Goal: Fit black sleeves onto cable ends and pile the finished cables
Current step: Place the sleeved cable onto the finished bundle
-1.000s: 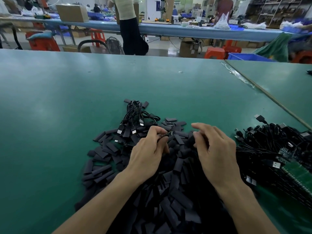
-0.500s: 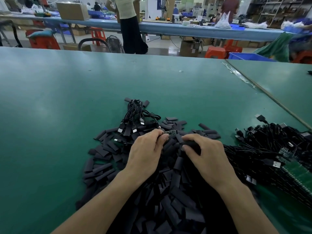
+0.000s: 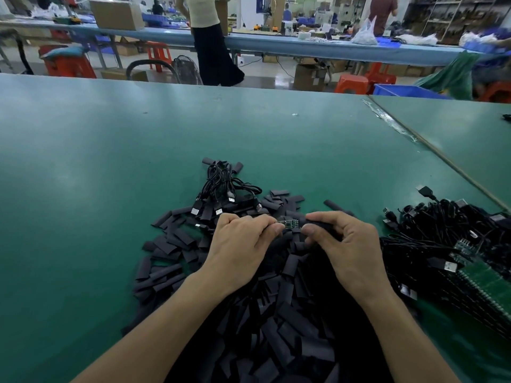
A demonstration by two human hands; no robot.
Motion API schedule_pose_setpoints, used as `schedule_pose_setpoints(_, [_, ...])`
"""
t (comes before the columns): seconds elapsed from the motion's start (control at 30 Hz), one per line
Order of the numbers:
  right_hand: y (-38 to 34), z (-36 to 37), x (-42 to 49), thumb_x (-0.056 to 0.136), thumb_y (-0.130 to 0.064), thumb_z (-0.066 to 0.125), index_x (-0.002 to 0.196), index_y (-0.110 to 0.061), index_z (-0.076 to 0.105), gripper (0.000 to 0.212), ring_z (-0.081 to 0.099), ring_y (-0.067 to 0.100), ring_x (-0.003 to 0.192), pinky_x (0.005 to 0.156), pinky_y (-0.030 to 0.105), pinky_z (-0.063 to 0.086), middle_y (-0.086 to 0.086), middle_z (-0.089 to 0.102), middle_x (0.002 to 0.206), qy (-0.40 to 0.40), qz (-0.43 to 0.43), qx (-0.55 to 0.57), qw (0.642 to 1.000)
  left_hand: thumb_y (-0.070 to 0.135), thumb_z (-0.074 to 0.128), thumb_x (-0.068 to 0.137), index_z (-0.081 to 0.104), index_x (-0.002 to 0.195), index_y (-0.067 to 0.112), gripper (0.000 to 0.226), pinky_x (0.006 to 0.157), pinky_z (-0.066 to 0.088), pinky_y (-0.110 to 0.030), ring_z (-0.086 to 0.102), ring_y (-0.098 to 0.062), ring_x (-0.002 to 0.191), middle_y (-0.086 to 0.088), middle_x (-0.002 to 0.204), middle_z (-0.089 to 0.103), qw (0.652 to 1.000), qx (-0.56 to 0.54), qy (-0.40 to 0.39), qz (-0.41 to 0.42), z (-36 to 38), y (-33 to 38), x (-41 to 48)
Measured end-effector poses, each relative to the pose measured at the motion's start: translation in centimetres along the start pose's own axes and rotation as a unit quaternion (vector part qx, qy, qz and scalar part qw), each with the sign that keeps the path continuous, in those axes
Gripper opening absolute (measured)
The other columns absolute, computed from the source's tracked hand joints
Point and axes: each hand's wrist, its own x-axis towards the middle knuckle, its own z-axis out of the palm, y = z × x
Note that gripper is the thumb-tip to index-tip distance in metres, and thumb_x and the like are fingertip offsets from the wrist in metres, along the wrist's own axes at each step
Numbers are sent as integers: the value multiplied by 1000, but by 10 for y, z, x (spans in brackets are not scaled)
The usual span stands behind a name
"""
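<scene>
My left hand (image 3: 243, 244) pinches a cable end whose small green circuit board (image 3: 289, 224) sticks out to the right. My right hand (image 3: 345, 244) pinches a black sleeve (image 3: 318, 225) whose mouth meets the tip of that board. Both hands hover over a big heap of loose black sleeves (image 3: 262, 313) on the green table (image 3: 110, 175). Just beyond the heap lies a small bundle of sleeved cables (image 3: 221, 192). A tangle of black cables with bare boards (image 3: 456, 244) sits at the right.
A seam with tape (image 3: 414, 139) divides this table from another at the right. Beyond the far edge are red stools (image 3: 351, 82), cardboard boxes, a long blue bench (image 3: 276, 45) and people standing. One stray sleeve (image 3: 331, 204) lies between the heap and the right tangle.
My right hand picked a sleeve out of the heap and brought it left to the board that my left hand holds. The left hand stayed almost in place.
</scene>
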Motion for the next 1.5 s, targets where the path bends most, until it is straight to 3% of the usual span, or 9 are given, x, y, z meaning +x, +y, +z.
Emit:
schedule_pose_setpoints(0.1, [4, -1, 1, 82, -13, 79, 87, -37, 70, 26, 71, 10, 66, 70, 18, 56, -8, 74, 73, 14, 4, 2, 1000, 56, 25, 96, 69, 96, 25, 54, 95, 39, -42, 43, 0, 50, 14, 47, 44, 999, -39, 12, 0, 0, -1, -1])
schedule_pose_setpoints(0.2, [4, -1, 1, 83, -14, 79, 87, -35, 70, 24, 71, 7, 65, 69, 14, 53, -9, 73, 70, 5, -6, -6, 1000, 56, 28, 96, 69, 92, 25, 52, 93, 41, -43, 48, 3, 54, 35, 58, 52, 998, -66, 13, 5, 0, -1, 0])
schedule_pose_setpoints(0.3, [2, 1, 0, 82, -14, 79, 90, -35, 70, 24, 70, 4, 63, 66, 9, 51, -11, 73, 69, -7, -10, 5, 1000, 57, 28, 95, 69, 90, 24, 52, 81, 41, -39, 46, 0, 51, 31, 56, 51, 997, -75, 16, 8, 1, -2, 0])
schedule_pose_setpoints(0.37, [1, 2, -1, 80, -16, 80, 92, -36, 70, 26, 70, 4, 62, 64, 10, 52, -14, 74, 72, -5, -10, 10, 1000, 57, 29, 95, 69, 89, 23, 53, 69, 32, -32, 44, -3, 48, 27, 53, 50, 996, -82, 18, 9, 1, -2, 0])
schedule_pose_setpoints(0.53, [2, 1, 0, 75, -26, 80, 94, -40, 71, 25, 72, 4, 68, 67, 11, 53, -17, 75, 80, -9, -4, 16, 1000, 56, 31, 95, 69, 87, 22, 52, 62, 25, -26, 40, -6, 45, 9, 41, 33, 995, -102, 14, -5, 0, -1, -1])
schedule_pose_setpoints(0.8, [5, -4, 1, 71, -30, 79, 97, -34, 73, 27, 74, 7, 78, 73, 19, 57, -15, 76, 92, -58, 18, 42, 997, 41, 42, 104, 70, 90, 25, 35, 68, 27, -28, 41, -7, 49, 6, 49, 42, 995, -96, -21, -35, -1, -2, -1])
schedule_pose_setpoints(0.93, [8, -4, 2, 77, -14, 81, 94, -33, 71, 27, 72, 5, 68, 67, 13, 54, -16, 76, 83, -53, 15, 13, 998, 39, 43, 104, 70, 90, 24, 34, 70, 27, -28, 43, -4, 51, 7, 48, 41, 995, -89, -25, -28, -3, -2, -2])
schedule_pose_setpoints(1.2, [9, -2, 1, 81, -9, 79, 90, -29, 72, 23, 71, 4, 64, 65, 9, 51, -12, 75, 74, -35, 3, 4, 999, 37, 42, 105, 68, 87, 22, 35, 64, 27, -24, 42, -6, 49, 6, 50, 44, 994, -103, -18, -20, -1, -3, -2])
schedule_pose_setpoints(1.5, [9, -6, 2, 77, -15, 82, 99, -27, 75, 26, 73, 8, 87, 80, 23, 57, -10, 77, 92, -73, 21, 30, 997, 38, 42, 105, 61, 76, 25, 37, 59, 29, -23, 40, -10, 48, 1, 54, 49, 987, -136, -62, -51, -4, -5, 1])
